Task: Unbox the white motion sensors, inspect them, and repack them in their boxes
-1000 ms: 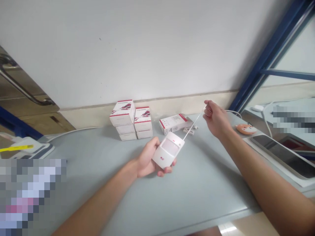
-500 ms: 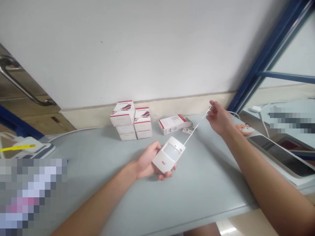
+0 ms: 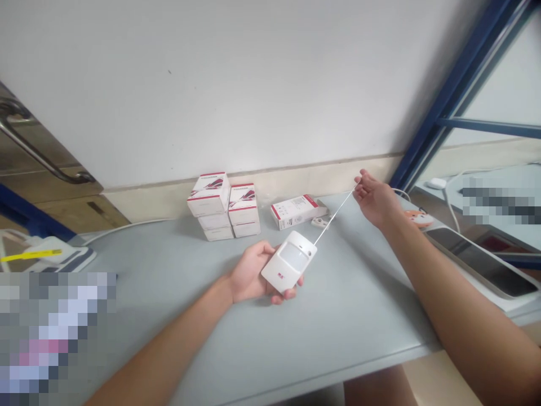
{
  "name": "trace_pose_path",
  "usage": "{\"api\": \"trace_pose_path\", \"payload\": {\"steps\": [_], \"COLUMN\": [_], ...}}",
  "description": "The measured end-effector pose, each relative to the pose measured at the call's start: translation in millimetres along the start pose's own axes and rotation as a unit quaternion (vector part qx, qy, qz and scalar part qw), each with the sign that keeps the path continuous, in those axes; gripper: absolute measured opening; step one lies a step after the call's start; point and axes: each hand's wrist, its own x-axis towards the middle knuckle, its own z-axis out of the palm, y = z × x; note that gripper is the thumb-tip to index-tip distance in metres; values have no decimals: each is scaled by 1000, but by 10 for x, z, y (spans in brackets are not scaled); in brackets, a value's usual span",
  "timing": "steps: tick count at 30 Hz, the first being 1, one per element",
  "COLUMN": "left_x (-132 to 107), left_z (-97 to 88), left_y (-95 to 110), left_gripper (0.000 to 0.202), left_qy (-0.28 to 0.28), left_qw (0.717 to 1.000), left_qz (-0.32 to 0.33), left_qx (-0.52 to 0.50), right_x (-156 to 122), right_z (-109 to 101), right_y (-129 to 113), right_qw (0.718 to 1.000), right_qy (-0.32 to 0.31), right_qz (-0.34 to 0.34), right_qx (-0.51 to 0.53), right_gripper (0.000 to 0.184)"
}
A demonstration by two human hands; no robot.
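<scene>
Cradling white PIR motion sensor (image 3: 291, 262) in left hand (image 3: 256, 273); pinching taut thin wire (image 3: 336, 215) between right hand (image 3: 376, 200) fingertips; barely shifted since last view.

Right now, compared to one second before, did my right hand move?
Yes: the right hand is a little farther right, away from the stacked white boxes.
</scene>
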Motion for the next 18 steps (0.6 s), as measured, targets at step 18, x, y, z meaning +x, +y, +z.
{"api": "trace_pose_path", "payload": {"steps": [18], "left_x": [4], "left_z": [11], "left_y": [-9], "left_gripper": [44], "left_qy": [-16], "left_qw": [999], "left_qz": [6], "left_qx": [-39], "right_x": [-130], "right_z": [143], "right_y": [279], "right_qw": [991], "right_qy": [-33], "right_qz": [-28], "right_qx": [-127], "right_gripper": [32]}}
